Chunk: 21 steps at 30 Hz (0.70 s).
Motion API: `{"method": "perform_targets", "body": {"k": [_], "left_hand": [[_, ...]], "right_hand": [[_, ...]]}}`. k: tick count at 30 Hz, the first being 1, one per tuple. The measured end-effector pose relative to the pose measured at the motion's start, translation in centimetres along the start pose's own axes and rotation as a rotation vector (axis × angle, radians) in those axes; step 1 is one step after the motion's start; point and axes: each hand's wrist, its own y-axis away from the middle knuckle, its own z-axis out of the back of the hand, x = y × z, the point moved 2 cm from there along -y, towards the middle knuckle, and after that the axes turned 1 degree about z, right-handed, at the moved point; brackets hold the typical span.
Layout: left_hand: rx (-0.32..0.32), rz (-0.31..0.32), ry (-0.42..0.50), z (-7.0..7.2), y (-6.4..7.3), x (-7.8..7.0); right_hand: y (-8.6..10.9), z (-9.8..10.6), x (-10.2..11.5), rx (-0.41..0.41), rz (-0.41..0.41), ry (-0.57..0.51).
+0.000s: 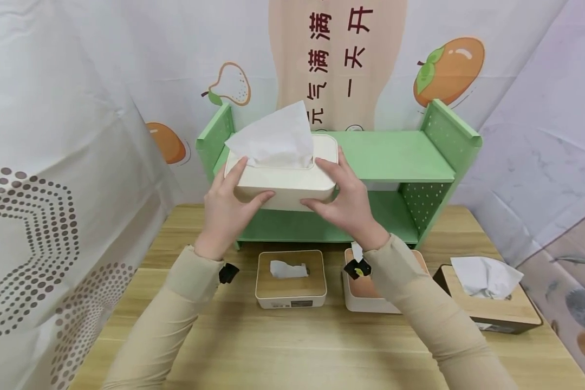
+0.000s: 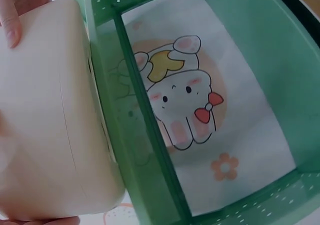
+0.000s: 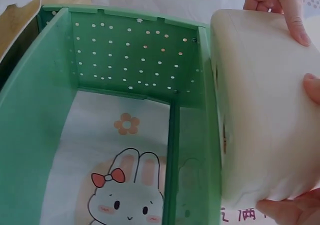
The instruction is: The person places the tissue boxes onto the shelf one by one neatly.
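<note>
In the head view, a cream tissue box (image 1: 284, 198) with a white tissue (image 1: 280, 135) sticking up from its top is raised in front of a green two-tier shelf (image 1: 385, 154). My left hand (image 1: 226, 208) grips its left end, thumb on the front face and fingers on the top. At the right end, my right hand (image 1: 345, 201) grips it the same way. Both wrist views show the box (image 2: 55, 110) close beside the edge of the green upper board (image 3: 212, 135). Whether box and board touch, I cannot tell.
Below the shelf, on the wooden table (image 1: 273, 346), stand a white tissue box with a wood-look lid (image 1: 273, 287), one with an orange lid (image 1: 368, 287) partly behind my right sleeve, and a dark one with a wooden top (image 1: 492, 309). Printed cloth (image 1: 102, 108) hangs around the table.
</note>
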Motion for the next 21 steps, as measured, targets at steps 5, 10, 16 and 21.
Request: {"method": "perform_targets", "body": {"k": [5, 10, 16, 21], "left_hand": [[0.085, 0.043, -0.056, 0.4, -1.1, 0.1], [0.14, 0.063, -0.083, 0.3, -2.2, 0.4], [0.187, 0.118, -0.092, 0.1, -3.3, 0.6], [0.238, 0.167, -0.08, -0.1, -4.3, 0.7]], "right_hand": [[-1.5, 0.1, 0.1, 0.066, -0.07, 0.013], [-2.7, 0.2, -0.4, 0.125, -0.121, 0.036], [-3.8, 0.1, -1.0, 0.201, -0.193, 0.051], [-4.9, 0.2, -1.5, 0.264, -0.267, 0.05]]}}
